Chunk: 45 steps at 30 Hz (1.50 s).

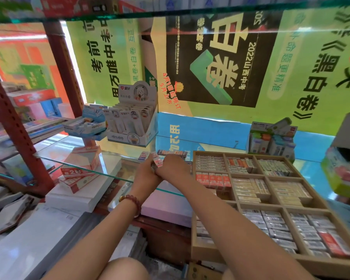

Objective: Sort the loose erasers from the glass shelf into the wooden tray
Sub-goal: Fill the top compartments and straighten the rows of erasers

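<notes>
Both my hands meet over the glass shelf (85,165), just left of the wooden tray (249,175). My left hand (144,171) and my right hand (173,165) together hold a small stack of wrapped erasers (157,161) with red-and-white labels. More loose erasers (171,152) lie in a row on the glass right behind my hands. The tray has several compartments packed with erasers, among them a row of orange 2B erasers (212,179).
A white display box of correction tapes (132,123) and a blue box (89,123) stand at the back left. A green-topped display box (271,138) stands behind the tray. Red-and-white 2B boxes (79,172) lie under the glass. A red shelf post (14,128) rises at left.
</notes>
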### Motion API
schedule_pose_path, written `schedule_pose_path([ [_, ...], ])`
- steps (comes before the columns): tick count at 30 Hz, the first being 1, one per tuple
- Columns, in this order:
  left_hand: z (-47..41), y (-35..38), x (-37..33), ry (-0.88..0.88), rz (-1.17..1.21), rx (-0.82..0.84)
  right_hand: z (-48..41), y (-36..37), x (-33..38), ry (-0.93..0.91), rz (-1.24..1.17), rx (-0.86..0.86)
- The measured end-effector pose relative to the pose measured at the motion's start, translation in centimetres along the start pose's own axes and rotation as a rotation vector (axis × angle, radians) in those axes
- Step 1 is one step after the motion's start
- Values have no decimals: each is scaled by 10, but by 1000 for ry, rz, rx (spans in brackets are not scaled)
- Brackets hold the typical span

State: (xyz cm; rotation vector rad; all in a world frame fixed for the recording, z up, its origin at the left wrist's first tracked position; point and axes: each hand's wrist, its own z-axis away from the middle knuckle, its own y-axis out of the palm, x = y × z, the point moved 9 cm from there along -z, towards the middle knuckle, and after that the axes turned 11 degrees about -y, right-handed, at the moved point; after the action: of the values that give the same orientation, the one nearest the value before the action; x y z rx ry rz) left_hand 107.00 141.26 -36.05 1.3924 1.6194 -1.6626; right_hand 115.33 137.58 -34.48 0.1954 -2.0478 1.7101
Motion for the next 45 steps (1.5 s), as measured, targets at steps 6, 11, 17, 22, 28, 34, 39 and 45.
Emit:
schedule_pose_path([
  [6, 9, -6, -60, 141, -106, -212, 14, -60, -6, -14, -15, -154],
  [11, 29, 20, -113, 205, -92, -200, 38, -103, -37, -15, 28, -244],
  [17, 49, 85, -161, 309, -40, -57, 80, -149, -103, 17, 28, -286],
  [22, 61, 158, -182, 334, -179, 151, 111, -176, -185, 131, -79, -296],
  [28, 68, 209, -170, 288, -432, 253, 133, -166, -256, 198, 20, -217],
  [34, 63, 225, -171, 259, -461, 238, 118, -153, -243, 67, 2, -59],
  [39, 61, 231, -169, 280, -398, 291, 115, -151, -250, 68, 48, -27],
  [45, 70, 234, -173, 355, -400, 356, 128, -181, -268, 178, -17, -352],
])
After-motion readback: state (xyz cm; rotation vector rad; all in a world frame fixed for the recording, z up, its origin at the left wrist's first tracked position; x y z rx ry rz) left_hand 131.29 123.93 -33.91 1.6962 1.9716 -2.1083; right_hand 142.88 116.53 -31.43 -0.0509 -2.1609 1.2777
